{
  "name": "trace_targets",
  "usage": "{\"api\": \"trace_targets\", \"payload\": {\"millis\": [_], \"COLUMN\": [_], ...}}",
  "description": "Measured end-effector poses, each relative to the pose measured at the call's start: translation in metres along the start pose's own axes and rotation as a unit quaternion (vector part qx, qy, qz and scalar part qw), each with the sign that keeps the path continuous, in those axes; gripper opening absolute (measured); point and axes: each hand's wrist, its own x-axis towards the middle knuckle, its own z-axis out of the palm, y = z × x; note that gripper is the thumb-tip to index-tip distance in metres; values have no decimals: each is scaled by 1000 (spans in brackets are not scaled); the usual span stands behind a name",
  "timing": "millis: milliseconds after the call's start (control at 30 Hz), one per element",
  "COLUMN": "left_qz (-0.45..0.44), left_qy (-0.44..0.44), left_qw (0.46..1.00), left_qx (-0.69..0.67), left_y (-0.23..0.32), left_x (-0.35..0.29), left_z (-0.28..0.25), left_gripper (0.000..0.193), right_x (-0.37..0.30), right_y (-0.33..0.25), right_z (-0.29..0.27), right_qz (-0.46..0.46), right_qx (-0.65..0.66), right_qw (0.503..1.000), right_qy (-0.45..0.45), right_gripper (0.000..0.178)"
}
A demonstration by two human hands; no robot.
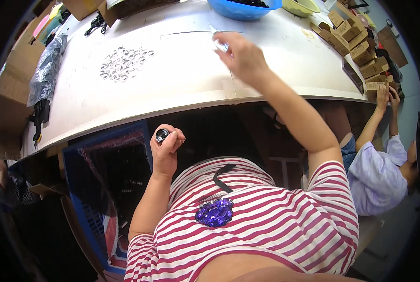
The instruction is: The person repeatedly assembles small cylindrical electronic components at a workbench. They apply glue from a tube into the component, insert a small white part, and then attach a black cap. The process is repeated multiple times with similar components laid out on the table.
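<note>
My left hand (166, 152) is closed around a short black cylinder (162, 135) with a shiny, ringed, lens-like end facing up. It is held in front of the table's near edge, above my lap. Over the table my right hand (242, 56) is closed on a small whitish, bluish-glinting thing (220, 46) with a pale pointed tip; my fingers hide much of it, and its kind is unclear. To the left of that hand, a loose cluster of small clear-and-silver rings (125, 62) lies on the white table (181, 75).
A blue basin (242, 10) of small black parts and a yellow-green bowl (301, 7) stand at the far side. Small cardboard boxes (350, 30) line the right, where a co-worker's hands (386, 96) touch one. A blue crate (85, 197) sits below the table's edge.
</note>
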Motion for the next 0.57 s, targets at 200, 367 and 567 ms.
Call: {"api": "trace_targets", "payload": {"millis": [200, 367, 567], "left_qz": [-21, -7, -17], "left_qy": [20, 30, -56], "left_qw": [999, 985, 969], "left_qx": [28, 168, 241], "left_y": [16, 39, 36], "left_x": [10, 23, 21], "left_z": [9, 23, 37], "left_gripper": [7, 15, 29], "right_x": [54, 28, -31], "right_y": [50, 23, -45], "right_z": [17, 16, 13], "right_qz": [213, 180, 186], "right_qx": [-44, 240, 491], "right_qw": [965, 943, 846], "right_qy": [-148, -141, -94], "right_gripper": [34, 27, 28]}}
